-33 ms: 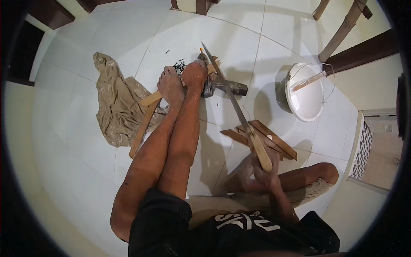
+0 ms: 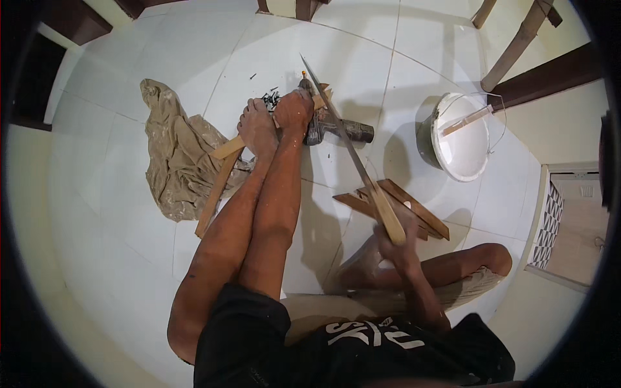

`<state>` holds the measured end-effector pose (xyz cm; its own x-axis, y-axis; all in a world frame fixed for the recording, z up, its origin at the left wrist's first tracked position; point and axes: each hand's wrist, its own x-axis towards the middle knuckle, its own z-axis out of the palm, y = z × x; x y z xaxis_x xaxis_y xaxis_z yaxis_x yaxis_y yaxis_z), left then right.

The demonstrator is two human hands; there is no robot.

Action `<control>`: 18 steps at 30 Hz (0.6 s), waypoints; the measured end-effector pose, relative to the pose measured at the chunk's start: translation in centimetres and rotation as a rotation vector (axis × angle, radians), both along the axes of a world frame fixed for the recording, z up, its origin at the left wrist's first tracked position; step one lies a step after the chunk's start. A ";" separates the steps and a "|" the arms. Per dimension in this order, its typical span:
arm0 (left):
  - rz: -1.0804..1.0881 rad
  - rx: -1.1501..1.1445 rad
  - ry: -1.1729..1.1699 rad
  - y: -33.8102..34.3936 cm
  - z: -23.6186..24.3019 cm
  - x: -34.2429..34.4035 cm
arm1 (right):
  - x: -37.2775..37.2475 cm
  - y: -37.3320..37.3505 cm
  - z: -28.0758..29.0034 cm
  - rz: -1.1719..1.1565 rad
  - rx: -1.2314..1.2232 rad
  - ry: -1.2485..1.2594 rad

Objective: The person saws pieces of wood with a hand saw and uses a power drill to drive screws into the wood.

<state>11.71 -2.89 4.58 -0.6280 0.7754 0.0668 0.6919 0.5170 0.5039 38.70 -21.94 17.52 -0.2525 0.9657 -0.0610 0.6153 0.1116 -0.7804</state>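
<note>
My right hand (image 2: 402,251) is closed around the wooden handle of a handsaw (image 2: 350,143). Its long narrow blade points away from me and crosses a light wooden strip (image 2: 322,100) near the strip's right end. My left hand (image 2: 294,111) grips that strip just left of the blade, its fingers wrapped over it. Beside that hand my bare foot (image 2: 257,129) presses on the same strip, whose left end (image 2: 226,149) sticks out past it. Under and right of the strip lies a dark, cylinder-shaped tool (image 2: 357,131), partly hidden by the blade.
Small dark nails or screws (image 2: 270,99) lie beyond my foot. A crumpled tan cloth (image 2: 174,149) is at left, with another wooden strip (image 2: 217,194) against it. Cut wood pieces (image 2: 414,205) lie near my right hand. A bucket of white stuff (image 2: 467,152) with a brush stands right.
The handsaw and my right hand have moved a little forward, away from me. My left hand, foot and the strip stay in place.
</note>
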 end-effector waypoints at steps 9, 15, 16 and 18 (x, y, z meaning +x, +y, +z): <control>0.078 -0.067 0.000 -0.7 -0.2 -1.5 | -0.2 -1.1 -1.5 0.138 0.136 0.042; -0.040 -0.157 -0.044 0.2 0.9 0.1 | -5.1 5.2 -3.0 0.127 -0.070 -0.114; -0.020 -0.144 -0.025 0.2 0.7 -1.4 | -5.9 5.4 -3.2 0.146 -0.055 -0.095; 0.040 -0.150 -0.040 -0.7 -0.7 -2.6 | -5.7 4.1 -3.8 0.054 -0.284 0.112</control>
<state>9.08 -3.61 3.86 -0.6582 0.7492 -0.0738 0.6504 0.6152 0.4455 32.96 -17.82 13.75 -0.3232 0.8989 -0.2959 0.5229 -0.0910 -0.8475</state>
